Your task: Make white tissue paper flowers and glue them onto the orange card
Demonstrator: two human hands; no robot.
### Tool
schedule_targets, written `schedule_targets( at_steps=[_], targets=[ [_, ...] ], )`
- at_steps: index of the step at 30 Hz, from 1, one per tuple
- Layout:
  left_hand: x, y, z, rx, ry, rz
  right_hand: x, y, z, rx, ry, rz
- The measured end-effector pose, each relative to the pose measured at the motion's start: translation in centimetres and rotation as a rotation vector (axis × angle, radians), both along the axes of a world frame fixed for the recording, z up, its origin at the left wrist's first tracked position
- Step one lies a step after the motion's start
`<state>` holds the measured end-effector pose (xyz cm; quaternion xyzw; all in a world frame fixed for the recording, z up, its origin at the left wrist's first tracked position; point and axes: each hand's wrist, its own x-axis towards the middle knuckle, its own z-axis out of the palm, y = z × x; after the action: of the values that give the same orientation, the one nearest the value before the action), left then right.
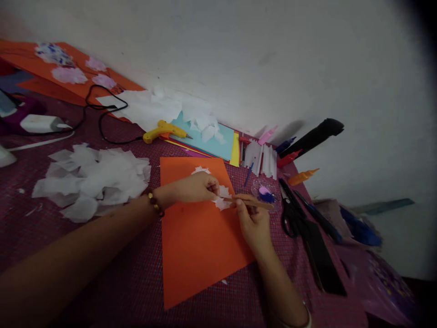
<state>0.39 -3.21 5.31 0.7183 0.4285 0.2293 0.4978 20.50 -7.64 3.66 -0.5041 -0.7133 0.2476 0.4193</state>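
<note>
An orange paper sheet [194,237] lies on the dark red patterned cloth. My left hand [193,187], with a bead bracelet at the wrist, pinches a small white tissue-paper flower [222,199] against the sheet's upper right part. My right hand [253,222] grips a thin wooden stick [261,203], probably a brush handle, whose left end reaches the tissue flower. A second white tissue bit [200,170] peeks out at the sheet's top edge.
A heap of white tissue [92,180] lies to the left. A yellow glue gun [160,130] and coloured paper sheets [211,139] sit by the wall. Black scissors [290,212], a paint dish [264,191], tubes and a black stapler-like tool [314,136] lie to the right.
</note>
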Motion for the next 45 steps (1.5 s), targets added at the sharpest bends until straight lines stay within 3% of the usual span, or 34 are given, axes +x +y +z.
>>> schedule_targets(
  at_steps=[7,15,27,35,45],
  targets=[
    [1.0,-0.2,-2.5,0.211,0.087,0.080,0.0,0.0,0.4,-0.020,0.025,-0.003],
    [1.3,-0.3,-2.7,0.232,0.151,0.127,0.4,-0.7,0.8,0.008,0.102,-0.098],
    [1.3,-0.6,-2.8,0.314,0.143,0.176,-0.2,-0.6,0.2,0.116,-0.193,0.102],
    [1.0,-1.1,-3.0,0.307,0.083,0.280,-1.3,-2.8,0.5,0.330,-0.799,0.261],
    [0.9,-1.0,-3.4,0.315,0.092,0.296,-2.5,-3.0,-0.5,0.404,-0.816,0.175]
  ],
)
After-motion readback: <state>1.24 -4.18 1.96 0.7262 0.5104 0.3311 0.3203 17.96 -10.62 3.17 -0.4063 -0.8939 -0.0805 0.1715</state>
